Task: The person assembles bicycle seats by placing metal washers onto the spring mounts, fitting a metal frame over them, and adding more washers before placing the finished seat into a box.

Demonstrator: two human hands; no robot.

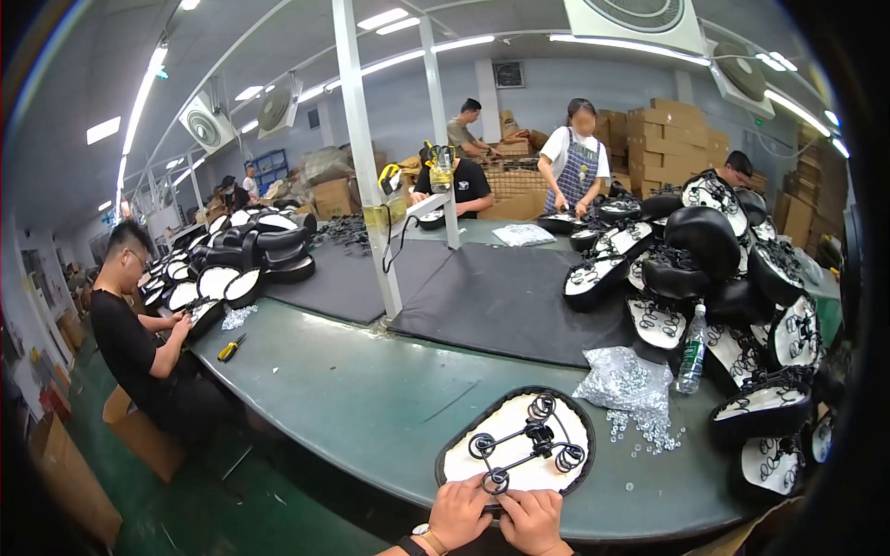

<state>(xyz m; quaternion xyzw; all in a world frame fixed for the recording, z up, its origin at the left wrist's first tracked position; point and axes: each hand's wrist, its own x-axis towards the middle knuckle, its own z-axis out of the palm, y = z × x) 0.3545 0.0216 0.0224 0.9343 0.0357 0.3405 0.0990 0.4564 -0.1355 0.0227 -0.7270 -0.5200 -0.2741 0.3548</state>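
Observation:
An upturned bicycle saddle point(519, 445) lies at the near edge of the green table, its white underside up, with a black wire frame and coil springs point(530, 443) on it. My left hand point(459, 514) and my right hand point(530, 521) meet at the saddle's near tip, fingers pinched around the front spring loop. Just right of the saddle sits a clear plastic bag of small metal parts point(623, 380), with several loose ones point(644, 434) spilled beside it.
A heap of black saddles point(714, 278) fills the right side, with a plastic bottle point(692, 352) standing in front. Dark mats point(501, 296) cover the table's middle around white posts point(366, 157). A seated person point(139, 343) works at left near a yellow screwdriver point(230, 347); others stand behind.

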